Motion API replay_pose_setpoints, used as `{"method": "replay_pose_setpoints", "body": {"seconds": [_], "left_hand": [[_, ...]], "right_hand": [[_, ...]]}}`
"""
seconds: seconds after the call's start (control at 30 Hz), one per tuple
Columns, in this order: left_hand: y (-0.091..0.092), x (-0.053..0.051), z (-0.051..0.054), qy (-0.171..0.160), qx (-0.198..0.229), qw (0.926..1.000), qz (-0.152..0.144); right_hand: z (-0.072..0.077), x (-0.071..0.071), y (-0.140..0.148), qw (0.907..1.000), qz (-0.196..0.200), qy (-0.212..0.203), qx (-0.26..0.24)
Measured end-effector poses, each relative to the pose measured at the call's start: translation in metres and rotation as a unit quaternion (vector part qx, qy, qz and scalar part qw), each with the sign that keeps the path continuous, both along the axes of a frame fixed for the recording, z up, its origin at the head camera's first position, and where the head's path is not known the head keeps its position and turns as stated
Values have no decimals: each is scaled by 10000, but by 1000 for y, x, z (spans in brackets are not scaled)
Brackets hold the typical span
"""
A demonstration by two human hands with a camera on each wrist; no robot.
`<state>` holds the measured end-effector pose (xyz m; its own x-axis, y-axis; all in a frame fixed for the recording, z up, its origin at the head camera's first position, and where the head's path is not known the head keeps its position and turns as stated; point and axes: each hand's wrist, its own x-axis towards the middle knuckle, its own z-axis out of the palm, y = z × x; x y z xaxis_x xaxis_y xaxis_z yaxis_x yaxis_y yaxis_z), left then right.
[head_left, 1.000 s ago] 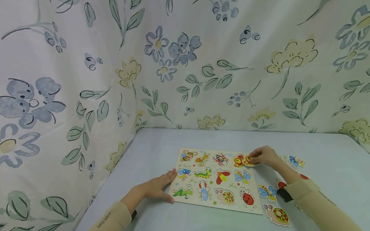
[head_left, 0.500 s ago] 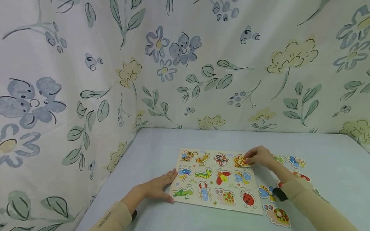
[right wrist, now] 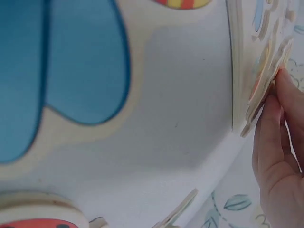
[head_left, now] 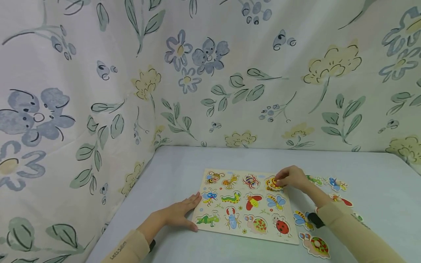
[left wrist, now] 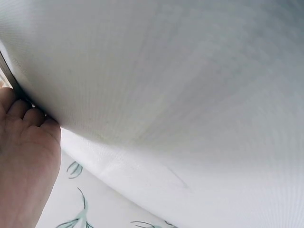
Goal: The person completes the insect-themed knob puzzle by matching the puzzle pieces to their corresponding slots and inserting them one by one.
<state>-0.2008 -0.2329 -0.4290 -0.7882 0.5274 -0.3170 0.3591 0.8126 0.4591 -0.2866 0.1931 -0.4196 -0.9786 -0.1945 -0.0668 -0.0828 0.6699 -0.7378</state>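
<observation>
A wooden puzzle board [head_left: 239, 210] printed with insects lies on the table. My right hand [head_left: 292, 177] is over its far right corner and pinches a red-and-yellow butterfly puzzle piece [head_left: 273, 183]. In the right wrist view, the thumb and fingers of that hand [right wrist: 280, 137] hold the piece [right wrist: 266, 88] by its side, tilted close to the board. Part of the piece is hidden by the fingers. My left hand [head_left: 179, 213] rests at the board's left edge, fingers extended and touching it. In the left wrist view only part of this hand [left wrist: 28, 152] shows.
Right of the board lie several loose pieces: a snail [head_left: 315, 245], a blue-winged insect [head_left: 302, 219], a blue insect [head_left: 337, 183], a green one [head_left: 314, 179] and a red-winged one [head_left: 342, 200]. My right forearm covers some. A floral curtain [head_left: 250, 91] hangs behind the table [head_left: 177, 160].
My right hand has moved left with the butterfly piece, from beside the printed butterfly to over it. The left hand and the board have stayed in place.
</observation>
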Motion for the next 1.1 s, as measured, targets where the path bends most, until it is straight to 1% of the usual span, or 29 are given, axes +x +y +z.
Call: {"method": "replay_pose_setpoints", "body": {"seconds": [0.17,0.4,0.67,1.03,1.1], "left_hand": [[-1,-1,-1,8,-31,10000,-18],[-2,-1,-3,66,-75,9999,-59],[-2,-2,-4,52,-68,10000,-43],[-3,-2,-5,19,-114,9999,11],[-2,-2,-5,7,-51,10000,-2]], "right_hand": [[4,-2,-2,9999,116,103,58],[7,-3,-10,9998,193,47,81],[3,-9,-17,9991,324,121,241],[2,-10,-23,9976,464,-20,505],[1,-10,-24,9973,486,-34,542]]}}
